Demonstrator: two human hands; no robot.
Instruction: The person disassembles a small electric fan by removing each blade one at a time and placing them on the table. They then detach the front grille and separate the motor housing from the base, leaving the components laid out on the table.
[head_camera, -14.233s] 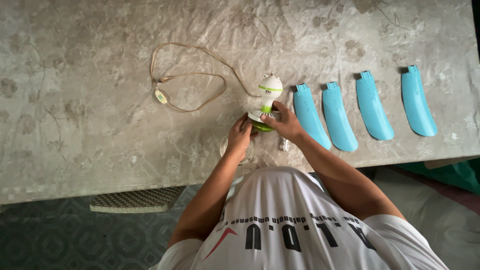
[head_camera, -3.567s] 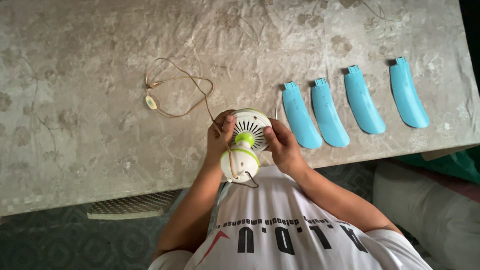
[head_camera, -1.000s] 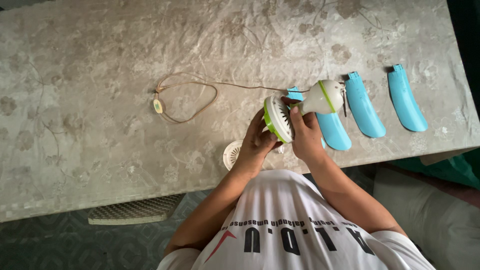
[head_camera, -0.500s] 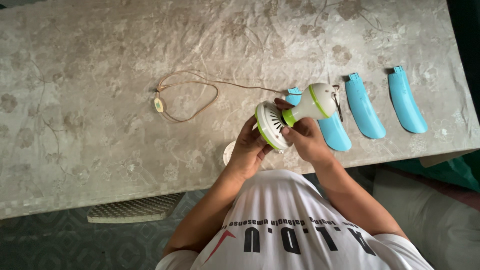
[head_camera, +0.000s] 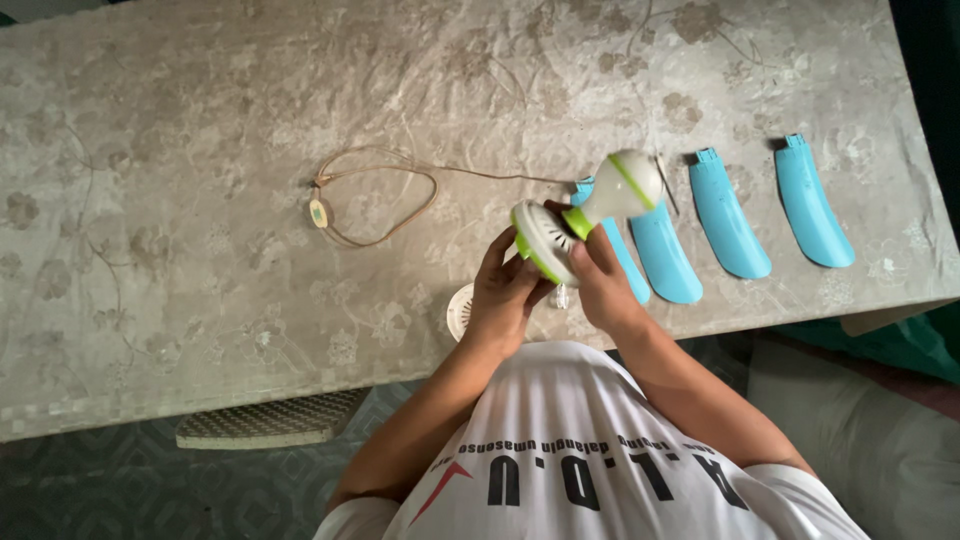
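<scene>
Head view shows the left hand (head_camera: 508, 290) and right hand (head_camera: 600, 285) both gripping a white-and-green fan motor body (head_camera: 580, 215), now tilted higher above the tabletop (head_camera: 200, 250), uncovering the leftmost blue blades (head_camera: 660, 250).
</scene>
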